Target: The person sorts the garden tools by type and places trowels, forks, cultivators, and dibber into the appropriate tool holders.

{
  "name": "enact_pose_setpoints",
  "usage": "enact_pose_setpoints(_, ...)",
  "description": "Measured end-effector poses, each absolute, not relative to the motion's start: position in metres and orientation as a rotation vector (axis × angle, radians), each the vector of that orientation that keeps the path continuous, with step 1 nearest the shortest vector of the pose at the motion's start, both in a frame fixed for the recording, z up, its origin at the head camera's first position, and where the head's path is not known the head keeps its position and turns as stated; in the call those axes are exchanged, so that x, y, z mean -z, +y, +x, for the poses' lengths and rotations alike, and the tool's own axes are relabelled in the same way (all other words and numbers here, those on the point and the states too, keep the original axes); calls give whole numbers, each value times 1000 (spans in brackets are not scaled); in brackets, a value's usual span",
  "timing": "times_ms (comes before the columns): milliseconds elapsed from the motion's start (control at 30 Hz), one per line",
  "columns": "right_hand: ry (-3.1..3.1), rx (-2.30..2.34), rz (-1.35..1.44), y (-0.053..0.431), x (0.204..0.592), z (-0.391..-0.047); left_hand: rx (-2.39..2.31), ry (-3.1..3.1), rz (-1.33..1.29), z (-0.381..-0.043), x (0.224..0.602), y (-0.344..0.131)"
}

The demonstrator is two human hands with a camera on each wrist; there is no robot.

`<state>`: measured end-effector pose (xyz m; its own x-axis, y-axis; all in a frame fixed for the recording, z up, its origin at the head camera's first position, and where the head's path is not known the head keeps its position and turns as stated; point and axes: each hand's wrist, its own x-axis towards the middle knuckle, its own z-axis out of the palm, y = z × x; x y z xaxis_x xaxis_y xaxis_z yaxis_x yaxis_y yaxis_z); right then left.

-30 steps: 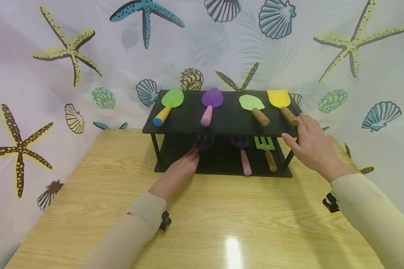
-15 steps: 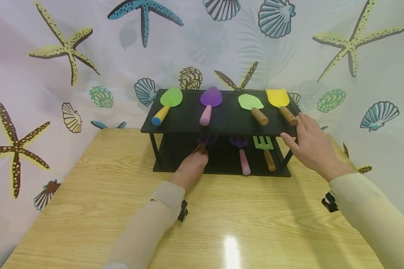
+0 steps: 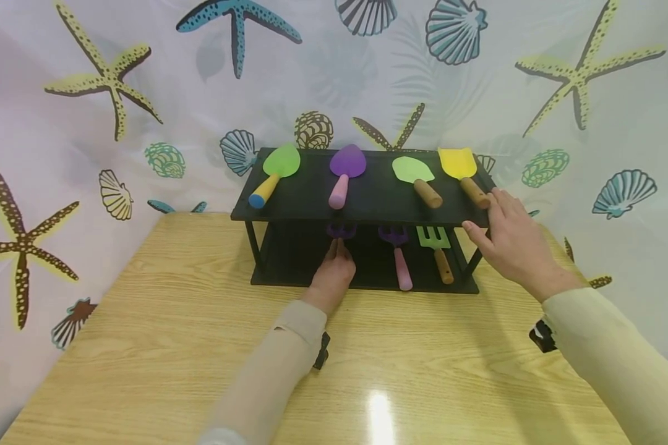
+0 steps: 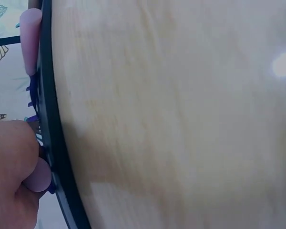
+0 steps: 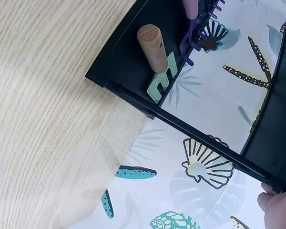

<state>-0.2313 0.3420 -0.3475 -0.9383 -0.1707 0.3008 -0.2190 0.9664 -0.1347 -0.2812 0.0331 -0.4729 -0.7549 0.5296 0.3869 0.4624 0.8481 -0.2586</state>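
My left hand (image 3: 334,275) reaches into the lower level of a black two-tier rack (image 3: 289,213) and grips a purple hand fork (image 3: 341,231). Its tines show beyond my fingertips, and its pink handle end (image 4: 38,176) pokes out of the fist in the left wrist view. At the rack's right front corner, my right hand (image 3: 514,244) holds the upper shelf, fingers along the side edge and thumb at the front. To the right of my left hand, another purple fork with a pink handle (image 3: 402,270) and a green fork with a wooden handle (image 3: 443,266) lie on the lower shelf.
The upper shelf bears a green trowel with a yellow handle (image 3: 273,179), a purple trowel (image 3: 342,176), a pale green trowel (image 3: 417,176) and a yellow shovel (image 3: 462,173). A wooden table (image 3: 200,346) supports the rack, with a patterned sheet (image 3: 189,111) behind.
My left hand has moved right along the lower shelf, carrying the purple fork, whose tines have turned to point straighter back. My right hand has stayed at the rack's corner.
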Motion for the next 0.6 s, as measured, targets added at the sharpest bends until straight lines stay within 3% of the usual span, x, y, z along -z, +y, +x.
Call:
enact_pose_setpoints(233, -2808, -246, 291, 342, 348, -233, -283, -2553, -662, -282, 480, 42)
enact_pose_setpoints(600, -2799, -265, 288, 350, 348, -227, 223, -2713, -753, -278, 463, 29)
